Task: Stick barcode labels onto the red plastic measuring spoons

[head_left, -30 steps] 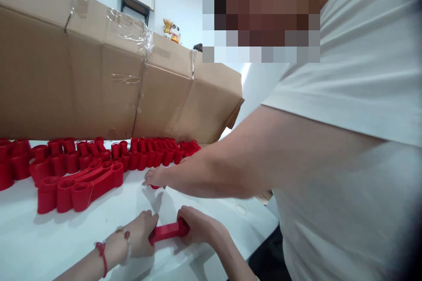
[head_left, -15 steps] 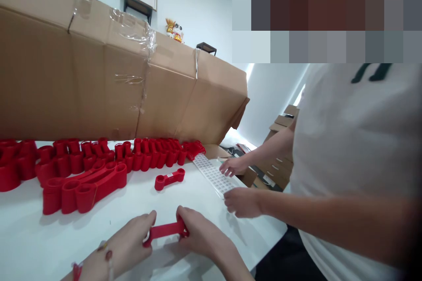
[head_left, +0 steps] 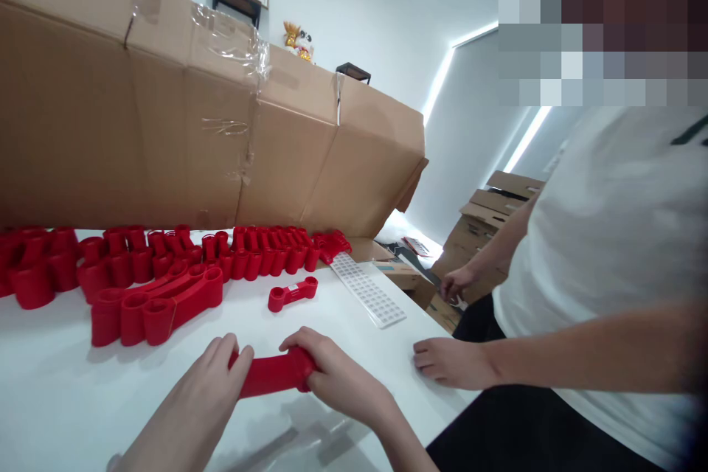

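We see the left hand and the right hand both closed around one red bar, low in the view on the white table. The left hand's fingers curl over the bar's left end and hide it. The right hand's fingers wrap over its right end, so neither end shows well. The bar lies roughly level between the two hands, its middle showing in the gap, and we can't tell if it touches the table.

Ahead of the hands and slightly right, a second bar lies flat, apart from them, with a ring at each end. Ahead and to the left is a stack of bars, then rows of red pieces along the foot of a taped carton. Ahead and to the right lies a white perforated sheet.

To the right of the right hand, a co-worker in a white T-shirt rests one open hand on the table edge. The co-worker's other hand hangs lower, loosely curled, near stacked boxes, holding nothing we can make out.
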Demonstrator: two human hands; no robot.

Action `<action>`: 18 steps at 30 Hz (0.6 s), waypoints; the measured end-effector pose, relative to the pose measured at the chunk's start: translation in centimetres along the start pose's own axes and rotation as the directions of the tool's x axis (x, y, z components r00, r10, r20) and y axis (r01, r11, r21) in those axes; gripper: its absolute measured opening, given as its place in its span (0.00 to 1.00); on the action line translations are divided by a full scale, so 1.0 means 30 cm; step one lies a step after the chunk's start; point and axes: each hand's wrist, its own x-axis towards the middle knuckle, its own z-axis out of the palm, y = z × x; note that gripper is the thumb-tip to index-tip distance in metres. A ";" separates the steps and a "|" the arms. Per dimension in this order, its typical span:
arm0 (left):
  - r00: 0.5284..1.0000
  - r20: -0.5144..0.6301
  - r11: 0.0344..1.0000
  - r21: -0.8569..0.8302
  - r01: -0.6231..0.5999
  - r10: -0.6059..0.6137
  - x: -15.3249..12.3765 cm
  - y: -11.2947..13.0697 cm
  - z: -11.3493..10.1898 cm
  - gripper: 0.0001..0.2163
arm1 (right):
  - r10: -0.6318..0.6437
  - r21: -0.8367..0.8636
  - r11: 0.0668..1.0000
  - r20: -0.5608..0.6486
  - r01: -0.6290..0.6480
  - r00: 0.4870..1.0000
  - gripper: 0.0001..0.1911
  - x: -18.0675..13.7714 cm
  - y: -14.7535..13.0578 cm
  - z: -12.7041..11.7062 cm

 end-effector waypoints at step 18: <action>0.976 0.214 0.742 -0.659 0.124 0.028 -0.012 -0.021 -0.009 0.20 | 0.180 0.126 0.974 0.082 -0.190 0.980 0.15 0.009 0.066 0.046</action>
